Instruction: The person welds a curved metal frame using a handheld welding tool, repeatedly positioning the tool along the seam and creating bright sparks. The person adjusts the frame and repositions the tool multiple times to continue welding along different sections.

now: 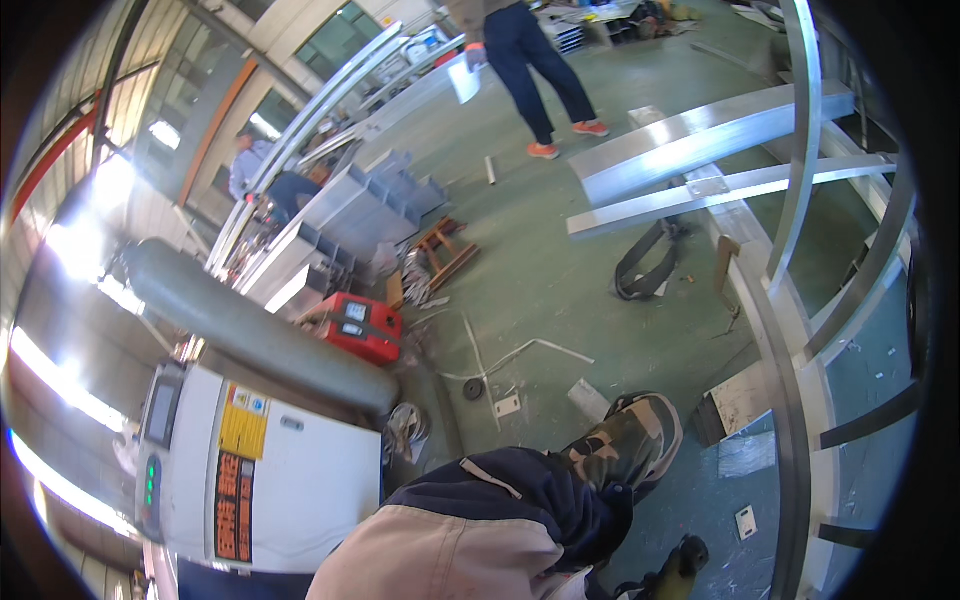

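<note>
Neither of my hands can be made out. A bent leg in navy and beige cloth (440,545) fills the lower middle, ending in a camouflage shoe (630,440) on the green floor. Beside it at the lower edge is a dark, olive-toned object (675,572), cut off by the frame; I cannot tell what it is. To the right stands a metal frame (785,360) with curved bars. A wide silver beam (700,140) lies across its far end.
At left stand a white machine cabinet (330,485), a grey gas cylinder (260,320) and a red machine (365,330). A black strap (645,265), cables and metal plates (508,405) lie on the floor. One person (530,70) stands ahead; another (265,175) bends at far left.
</note>
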Demonstrator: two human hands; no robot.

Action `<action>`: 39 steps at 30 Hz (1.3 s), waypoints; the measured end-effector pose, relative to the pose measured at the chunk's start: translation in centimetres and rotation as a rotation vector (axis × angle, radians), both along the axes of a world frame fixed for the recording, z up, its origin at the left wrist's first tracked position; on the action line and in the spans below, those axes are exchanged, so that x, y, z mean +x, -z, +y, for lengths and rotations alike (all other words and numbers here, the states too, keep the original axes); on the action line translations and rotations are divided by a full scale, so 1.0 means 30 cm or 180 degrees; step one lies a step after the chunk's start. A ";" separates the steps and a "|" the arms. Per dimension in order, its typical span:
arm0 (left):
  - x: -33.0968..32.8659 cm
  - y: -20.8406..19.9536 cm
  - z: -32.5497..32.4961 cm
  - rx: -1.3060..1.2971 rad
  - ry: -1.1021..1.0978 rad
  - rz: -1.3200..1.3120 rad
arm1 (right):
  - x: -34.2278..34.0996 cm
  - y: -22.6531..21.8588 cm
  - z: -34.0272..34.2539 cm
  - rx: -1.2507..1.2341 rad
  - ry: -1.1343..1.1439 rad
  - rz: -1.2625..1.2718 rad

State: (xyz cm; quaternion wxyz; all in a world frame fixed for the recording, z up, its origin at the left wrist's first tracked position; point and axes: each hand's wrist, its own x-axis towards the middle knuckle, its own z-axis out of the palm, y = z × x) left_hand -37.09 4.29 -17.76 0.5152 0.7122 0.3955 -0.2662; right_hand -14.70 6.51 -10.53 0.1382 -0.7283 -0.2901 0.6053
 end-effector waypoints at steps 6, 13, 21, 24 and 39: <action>-0.235 -0.038 0.113 0.0080 0.0473 0.0071 | -0.274 -0.209 0.053 -0.0215 0.0570 0.0250; -0.490 -0.075 0.142 0.0273 0.0701 0.0015 | -0.504 -0.123 -0.014 0.0565 0.0180 -0.0153; -0.649 -0.138 0.158 0.0559 0.0446 -0.0174 | -0.577 -0.239 0.152 0.0903 0.0023 -0.0232; -0.679 -0.139 0.165 0.0587 0.0313 -0.0195 | -0.597 -0.107 0.223 0.0960 0.0320 0.0068; -0.743 -0.114 0.472 0.0136 0.0643 0.0057 | -0.589 0.532 0.274 0.1906 0.0158 -0.0425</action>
